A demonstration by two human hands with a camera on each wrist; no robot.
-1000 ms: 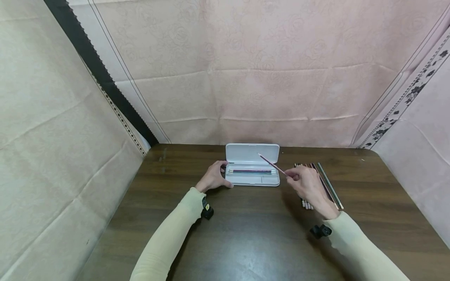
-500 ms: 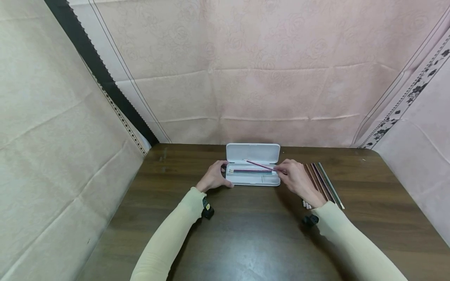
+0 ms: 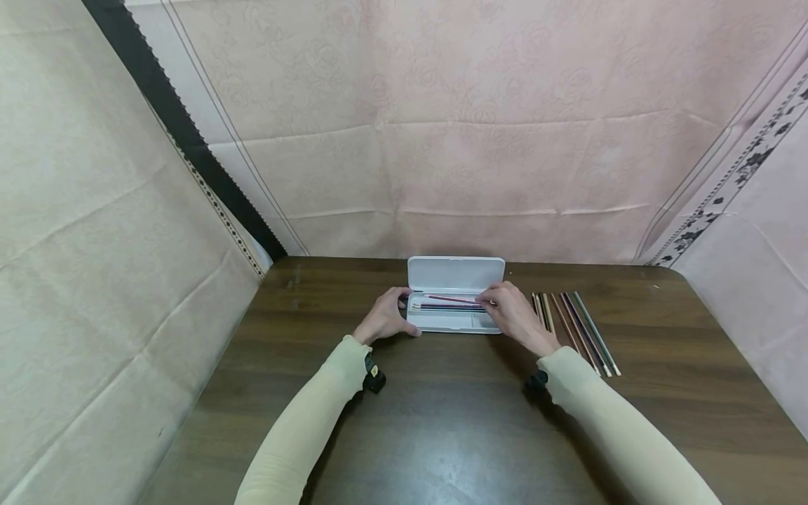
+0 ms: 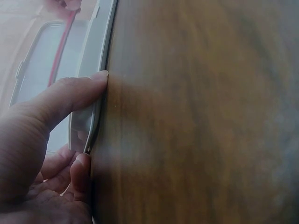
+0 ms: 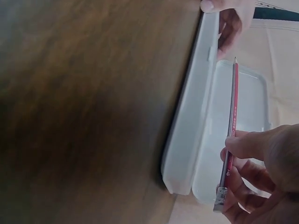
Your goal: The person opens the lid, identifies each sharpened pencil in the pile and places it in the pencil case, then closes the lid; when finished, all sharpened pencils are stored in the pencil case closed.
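A white pencil case (image 3: 445, 323) lies on the table with its lid (image 3: 456, 273) raised at the back. My left hand (image 3: 386, 317) grips its left end, the thumb (image 4: 77, 91) along the front wall and the other fingers round the end. Over the tray, my right hand (image 3: 513, 312) pinches a red pencil (image 5: 233, 102) between thumb and fingers near its eraser end. Its sharpened tip points left, toward the left hand. Several pencils lie lengthwise inside the case, partly hidden by the right hand in the head view.
On the brown wooden table (image 3: 442, 421), several pencils (image 3: 587, 330) lie side by side to the right of the case, some partly behind the right wrist. A pale patterned cloth (image 3: 480, 161) hangs behind the table's far edge, with more cloth at both sides.
My right hand has moved left and brought the red pencil from the case's right side down over the tray, now nearly level. The left hand has stayed on the case.
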